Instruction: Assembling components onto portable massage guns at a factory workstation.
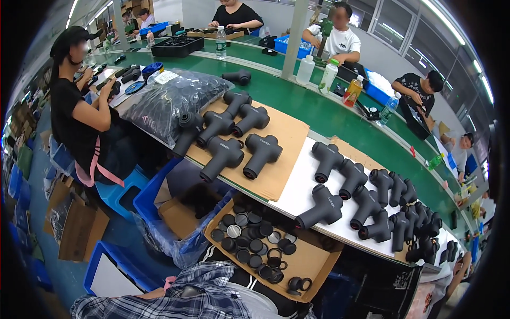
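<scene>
Neither of my hands shows. At the lower edge are my plaid sleeve (pixel 122 307) and a narrow strip of bare forearm (pixel 151 294), beside a small pink band (pixel 169 282). Against my lap a shallow cardboard box (pixel 319 271) holds many round black caps and rings (pixel 256 245), some with silvery faces. On the bench ahead, dark grey massage guns lie in two groups. One group, with a massage gun (pixel 263 154) near its right side, rests on brown cardboard (pixel 289 141). The other, with a massage gun (pixel 320 207) at its near left, lies on a white surface (pixel 289 194).
A clear plastic bag (pixel 175 98) of dark parts sits at the bench's left. Blue bins (pixel 154 199) stand below, near a blue stool (pixel 119 194). Bottles (pixel 305 69) line the green belt (pixel 276 93). A person (pixel 79 101) works at left; others sit across.
</scene>
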`<action>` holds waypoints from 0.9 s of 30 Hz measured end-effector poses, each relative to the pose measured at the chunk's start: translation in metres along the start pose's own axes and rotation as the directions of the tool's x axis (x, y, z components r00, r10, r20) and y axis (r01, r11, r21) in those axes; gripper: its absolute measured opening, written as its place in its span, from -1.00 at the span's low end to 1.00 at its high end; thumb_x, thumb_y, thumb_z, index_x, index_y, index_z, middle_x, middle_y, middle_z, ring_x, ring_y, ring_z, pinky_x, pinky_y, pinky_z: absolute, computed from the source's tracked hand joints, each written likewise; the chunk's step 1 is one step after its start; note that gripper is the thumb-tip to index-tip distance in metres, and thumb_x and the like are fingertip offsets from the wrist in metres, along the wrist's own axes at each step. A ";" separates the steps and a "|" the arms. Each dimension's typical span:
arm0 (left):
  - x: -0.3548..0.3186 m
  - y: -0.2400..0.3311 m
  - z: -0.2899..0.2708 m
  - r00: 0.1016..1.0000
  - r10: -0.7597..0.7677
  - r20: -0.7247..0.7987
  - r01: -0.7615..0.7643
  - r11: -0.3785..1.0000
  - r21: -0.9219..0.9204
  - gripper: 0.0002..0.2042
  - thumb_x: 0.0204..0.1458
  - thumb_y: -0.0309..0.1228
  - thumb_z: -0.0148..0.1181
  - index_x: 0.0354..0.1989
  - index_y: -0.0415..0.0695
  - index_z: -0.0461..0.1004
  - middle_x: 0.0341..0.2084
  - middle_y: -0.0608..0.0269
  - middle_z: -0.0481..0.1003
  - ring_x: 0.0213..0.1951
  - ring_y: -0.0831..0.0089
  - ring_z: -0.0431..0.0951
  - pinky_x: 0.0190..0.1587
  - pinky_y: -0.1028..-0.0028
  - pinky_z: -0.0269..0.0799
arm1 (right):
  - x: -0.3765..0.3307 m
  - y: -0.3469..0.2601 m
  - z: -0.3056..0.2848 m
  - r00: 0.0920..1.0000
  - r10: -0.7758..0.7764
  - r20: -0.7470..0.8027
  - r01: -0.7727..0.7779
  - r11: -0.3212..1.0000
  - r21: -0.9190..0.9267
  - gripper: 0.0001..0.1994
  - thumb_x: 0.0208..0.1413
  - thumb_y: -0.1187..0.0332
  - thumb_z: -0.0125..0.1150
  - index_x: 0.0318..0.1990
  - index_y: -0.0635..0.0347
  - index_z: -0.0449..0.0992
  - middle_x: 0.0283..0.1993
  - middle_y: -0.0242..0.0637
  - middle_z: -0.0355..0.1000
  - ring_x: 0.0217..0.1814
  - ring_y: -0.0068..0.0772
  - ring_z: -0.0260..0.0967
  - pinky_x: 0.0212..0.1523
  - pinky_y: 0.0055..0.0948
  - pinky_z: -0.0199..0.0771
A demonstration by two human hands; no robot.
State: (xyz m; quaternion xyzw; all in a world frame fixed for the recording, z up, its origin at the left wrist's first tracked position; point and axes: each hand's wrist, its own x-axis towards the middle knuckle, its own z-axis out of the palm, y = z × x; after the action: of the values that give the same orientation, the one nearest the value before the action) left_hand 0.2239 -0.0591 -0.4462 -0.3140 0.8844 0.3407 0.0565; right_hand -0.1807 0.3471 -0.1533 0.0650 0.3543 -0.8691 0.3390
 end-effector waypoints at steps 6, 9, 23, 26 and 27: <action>-0.010 0.015 0.018 0.986 0.059 -0.157 -0.058 0.998 0.012 -0.77 -0.16 -0.26 0.06 -0.43 -0.17 0.46 -0.62 0.16 0.41 -0.52 0.29 0.44 -0.46 0.36 0.32 | 0.003 -0.002 0.026 0.998 -0.059 -0.024 0.058 0.997 -0.052 -0.66 -0.16 0.51 -0.02 -0.13 0.30 0.29 -0.38 -0.10 0.36 -0.42 -0.40 0.34 -0.37 -0.52 0.37; -0.024 0.047 0.015 0.972 -0.054 -0.228 0.035 0.996 -0.087 -0.80 -0.19 -0.33 0.09 -0.40 -0.17 0.45 -0.60 0.12 0.40 -0.50 0.21 0.43 -0.44 0.37 0.32 | 0.006 -0.003 0.037 0.997 -0.069 -0.025 0.066 0.994 -0.082 -0.65 -0.17 0.52 -0.02 -0.12 0.30 0.28 -0.37 -0.10 0.35 -0.43 -0.41 0.33 -0.38 -0.52 0.37; 0.046 0.256 -0.105 0.972 -0.037 -0.234 -0.162 0.618 -0.770 -0.71 0.05 -0.24 0.01 -0.37 -0.29 0.38 -0.49 0.42 0.34 -0.43 0.59 0.29 -0.39 0.53 0.24 | 0.006 -0.008 0.080 0.993 -0.104 -0.051 0.090 0.970 -0.226 -0.58 -0.21 0.58 -0.07 -0.06 0.29 0.24 -0.36 -0.08 0.34 -0.47 -0.42 0.32 -0.43 -0.54 0.37; 0.047 0.283 -0.131 0.993 -0.077 -0.089 -0.022 0.625 -0.781 -0.72 0.06 -0.25 -0.01 -0.44 -0.26 0.41 -0.60 0.48 0.31 -0.51 0.67 0.25 -0.48 0.61 0.17 | 0.002 -0.006 0.076 0.998 0.039 -0.057 -0.048 0.984 -0.174 -0.56 -0.28 0.58 -0.11 -0.09 0.27 0.24 -0.46 -0.10 0.29 -0.59 -0.44 0.22 -0.56 -0.57 0.28; 0.053 0.292 -0.136 0.993 -0.109 -0.050 0.023 0.585 -0.811 -0.75 0.06 -0.29 0.00 -0.48 -0.24 0.43 -0.65 0.51 0.30 -0.55 0.72 0.21 -0.51 0.65 0.11 | 0.020 -0.001 0.060 0.980 0.196 -0.041 -0.199 0.975 -0.100 -0.56 -0.34 0.56 -0.15 -0.13 0.26 0.24 -0.56 -0.12 0.25 -0.71 -0.46 0.13 -0.69 -0.60 0.19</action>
State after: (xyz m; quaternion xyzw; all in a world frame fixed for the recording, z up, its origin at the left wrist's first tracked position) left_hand 0.0242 -0.0065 -0.1938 -0.3536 0.6226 0.6874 -0.1212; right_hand -0.1889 0.2972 -0.1155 0.0956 0.3957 -0.8105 0.4211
